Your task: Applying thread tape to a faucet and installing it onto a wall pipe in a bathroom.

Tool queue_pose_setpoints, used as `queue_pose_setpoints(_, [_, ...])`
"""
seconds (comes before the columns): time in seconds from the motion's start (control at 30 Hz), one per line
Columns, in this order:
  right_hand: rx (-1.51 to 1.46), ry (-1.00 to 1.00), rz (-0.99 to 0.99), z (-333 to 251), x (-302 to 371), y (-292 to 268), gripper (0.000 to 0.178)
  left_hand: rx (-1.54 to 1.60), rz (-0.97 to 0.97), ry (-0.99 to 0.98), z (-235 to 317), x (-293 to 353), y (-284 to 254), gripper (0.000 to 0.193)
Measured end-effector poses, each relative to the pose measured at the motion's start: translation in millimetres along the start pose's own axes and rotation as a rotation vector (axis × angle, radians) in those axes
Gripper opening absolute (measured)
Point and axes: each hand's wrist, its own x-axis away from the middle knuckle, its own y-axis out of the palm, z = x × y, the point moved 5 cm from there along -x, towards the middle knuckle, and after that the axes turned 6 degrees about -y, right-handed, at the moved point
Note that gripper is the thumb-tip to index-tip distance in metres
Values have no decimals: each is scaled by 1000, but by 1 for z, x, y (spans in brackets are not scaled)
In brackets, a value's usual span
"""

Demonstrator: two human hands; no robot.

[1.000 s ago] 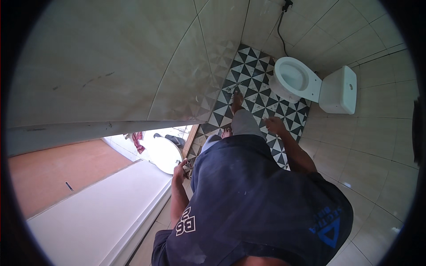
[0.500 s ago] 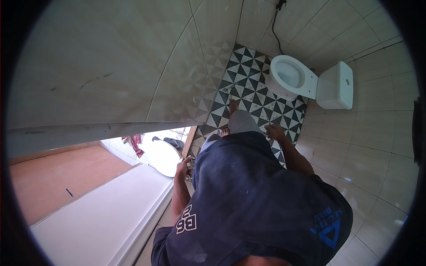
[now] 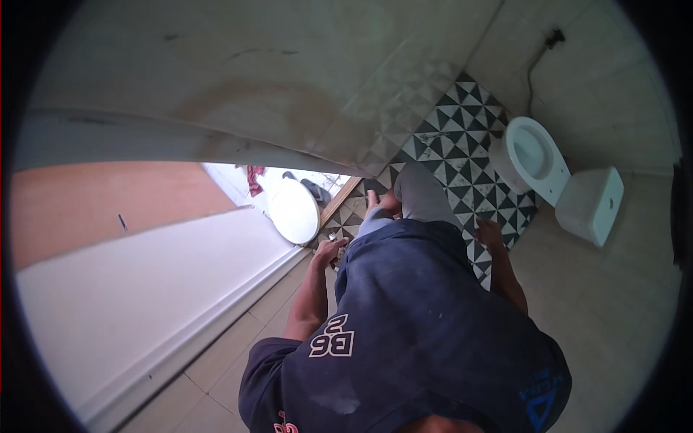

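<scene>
Down from the head camera, looking at a bathroom floor. Near the middle, at about 7 o'clock from the centre, the left hand (image 3: 330,252), hanging low by the hip. Fingers curled a little, with something small and pale close by the fingertips, too tiny and blurry to name. Cannot tell if holding it or only near it. At about 3 o'clock from the middle, the right hand (image 3: 489,234), hanging beside the leg over the black and white triangle floor tiles (image 3: 462,137). Fingers loose and bent; open or closed, cannot tell, and nothing seen inside.

Between both hands, the dark blue shirt with white letters (image 3: 419,325), filling the low part of the picture around 6 o'clock. Just above it, a grey trouser leg (image 3: 422,195) and a bare foot (image 3: 375,200) on the patterned tiles.

Up at 2 o'clock, the white toilet bowl with its seat open (image 3: 530,155), and touching it at 3 o'clock, the white square water tank (image 3: 592,202). Well apart from the right hand. Above the bowl, a thin dark hose (image 3: 534,61) on the pale wall.

Just beside the left hand, at 10 o'clock from it, a round white basin shape (image 3: 294,211) by a wooden door edge (image 3: 339,200). Off at 8 o'clock, a big white flat panel (image 3: 137,296), and above it at 9 o'clock an orange-brown wall (image 3: 94,202). Plain beige tiles (image 3: 606,303) at 4 o'clock.
</scene>
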Motion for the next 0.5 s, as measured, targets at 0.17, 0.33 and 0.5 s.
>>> queue_pose_setpoints(0.17, [191, 118, -103, 26, 1, -1, 41, -94, -9, 14, 2, 2, 10, 49])
queue_pose_setpoints(0.33, [98, 142, -71, 21, -30, -5, 40, -2, 17, -5, -8, 6, 17, 56])
queue_pose_setpoints(0.5, [-43, -53, 73, 9, -64, -15, 25, -115, 21, 14, -4, -3, 14, 49])
